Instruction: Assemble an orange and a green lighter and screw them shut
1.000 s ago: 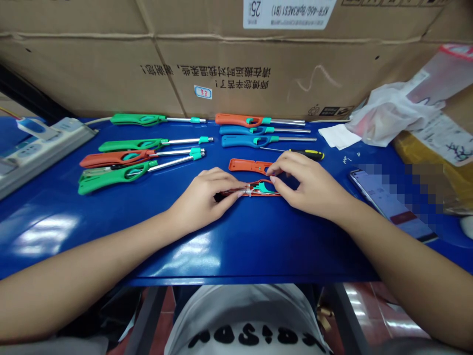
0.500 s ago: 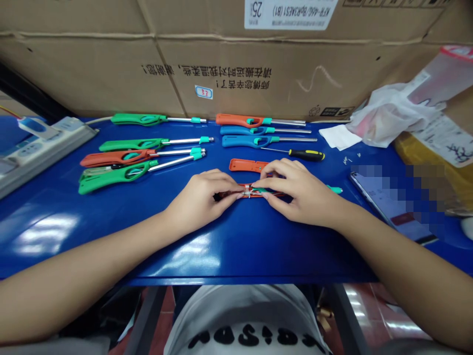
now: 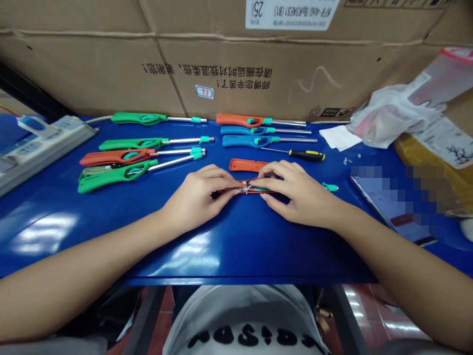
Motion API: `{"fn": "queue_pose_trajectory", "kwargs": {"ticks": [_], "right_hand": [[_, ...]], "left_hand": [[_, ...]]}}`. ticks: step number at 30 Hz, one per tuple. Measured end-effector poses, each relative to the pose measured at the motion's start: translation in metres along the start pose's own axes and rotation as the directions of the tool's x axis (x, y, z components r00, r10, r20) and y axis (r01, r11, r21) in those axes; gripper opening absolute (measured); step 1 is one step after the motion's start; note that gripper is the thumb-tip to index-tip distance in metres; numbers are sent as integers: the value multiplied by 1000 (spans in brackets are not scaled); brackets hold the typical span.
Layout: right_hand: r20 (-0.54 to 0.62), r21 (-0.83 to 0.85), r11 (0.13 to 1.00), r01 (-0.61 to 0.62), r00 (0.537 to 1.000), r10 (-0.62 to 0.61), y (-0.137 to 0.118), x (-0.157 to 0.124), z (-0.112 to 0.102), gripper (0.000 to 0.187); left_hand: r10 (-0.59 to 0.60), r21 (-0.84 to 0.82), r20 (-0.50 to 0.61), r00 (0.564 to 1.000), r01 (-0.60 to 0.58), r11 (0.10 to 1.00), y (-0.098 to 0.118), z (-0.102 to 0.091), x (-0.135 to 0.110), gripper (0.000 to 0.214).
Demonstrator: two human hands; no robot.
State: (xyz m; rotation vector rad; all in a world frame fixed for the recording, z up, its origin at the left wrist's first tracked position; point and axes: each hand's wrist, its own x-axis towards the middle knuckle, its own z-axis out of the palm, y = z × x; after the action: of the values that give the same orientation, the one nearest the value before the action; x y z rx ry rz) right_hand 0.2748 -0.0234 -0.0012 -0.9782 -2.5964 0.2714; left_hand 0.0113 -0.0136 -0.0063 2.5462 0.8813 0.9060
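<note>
An opened orange gas lighter (image 3: 245,187) lies across the blue table, its inner parts showing between my hands. My left hand (image 3: 207,192) pinches its left end between thumb and fingers. My right hand (image 3: 291,192) grips the body on the other side, thumb at the near edge and fingertips at the far edge and inner parts. Beyond the right hand the lighter's teal tip (image 3: 330,187) sticks out. Just behind lies the loose orange casing half (image 3: 244,165), partly hidden by my right fingers.
Green lighters (image 3: 114,177) and others lie at the left; blue lighters (image 3: 244,141) and an orange one lie at the back. A screwdriver (image 3: 306,155), small screws (image 3: 347,161), a phone (image 3: 391,207) and a plastic bag (image 3: 391,116) are at right. A power strip (image 3: 55,143) stands left, a cardboard box (image 3: 221,59) behind.
The opened lighter has shifted slightly away from me and a little left, its teal tip with it. Both hands keep their grip.
</note>
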Motion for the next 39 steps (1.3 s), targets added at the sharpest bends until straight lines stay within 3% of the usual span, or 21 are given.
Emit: {"fn": "queue_pose_trajectory", "kwargs": {"ticks": [6, 10, 23, 31, 36, 39], "right_hand": [[-2, -54, 995, -82, 997, 82, 4, 1, 3, 36], [-13, -51, 991, -123, 992, 122, 7, 2, 6, 28], [-7, 10, 993, -118, 993, 118, 8, 3, 4, 23], [5, 55, 990, -129, 992, 128, 9, 3, 3, 23], [61, 122, 978, -167, 985, 161, 4, 2, -3, 26], [18, 113, 988, -103, 995, 102, 0, 2, -4, 27]], "left_hand": [[20, 64, -12, 1000, -19, 998, -4, 0, 2, 16], [15, 86, -14, 1000, -14, 996, -8, 1, 2, 15], [16, 85, 35, 999, -19, 996, -10, 0, 3, 18], [-65, 67, 77, 995, 60, 996, -6, -2, 1, 19], [-79, -27, 89, 993, 81, 996, -2, -2, 1, 17], [-73, -58, 97, 993, 79, 995, 1, -1, 0, 15]]}}
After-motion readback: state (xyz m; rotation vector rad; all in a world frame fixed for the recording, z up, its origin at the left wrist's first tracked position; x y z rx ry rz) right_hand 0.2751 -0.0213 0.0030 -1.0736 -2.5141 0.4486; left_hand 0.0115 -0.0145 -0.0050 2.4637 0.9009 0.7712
